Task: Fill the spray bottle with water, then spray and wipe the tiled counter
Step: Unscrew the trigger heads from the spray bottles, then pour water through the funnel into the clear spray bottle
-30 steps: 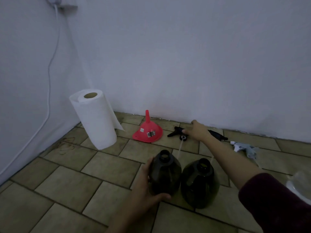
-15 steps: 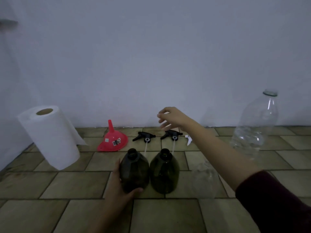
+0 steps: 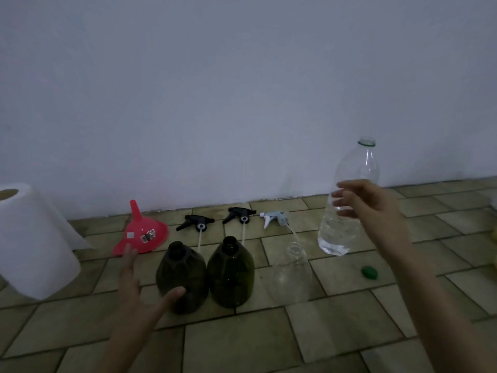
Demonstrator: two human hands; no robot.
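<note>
Two dark green spray bottles (image 3: pixel 183 275) (image 3: pixel 231 273) stand uncapped side by side on the tiled counter (image 3: pixel 242 340). A clear empty spray bottle (image 3: pixel 291 275) stands to their right. My left hand (image 3: pixel 134 292) is spread beside the left dark bottle, its thumb against the bottle's front. A tall clear water bottle (image 3: pixel 336 235), uncapped and partly filled, stands further right. My right hand (image 3: pixel 368 203) is at its middle with fingers loosely bent in front of it, no firm grip visible. Two black spray heads (image 3: pixel 195 222) (image 3: pixel 239 214) and a white one (image 3: pixel 277 218) lie by the wall.
A red funnel (image 3: pixel 142 232) lies mouth down left of the spray heads. A paper towel roll (image 3: pixel 35 243) stands at the far left. A green cap (image 3: pixel 369 272) lies on the tiles right of the water bottle. The wall runs close behind everything.
My right hand left the spray heads and swung right to the water bottle. My left hand loosened from its grasp on the left dark bottle. The view turned right.
</note>
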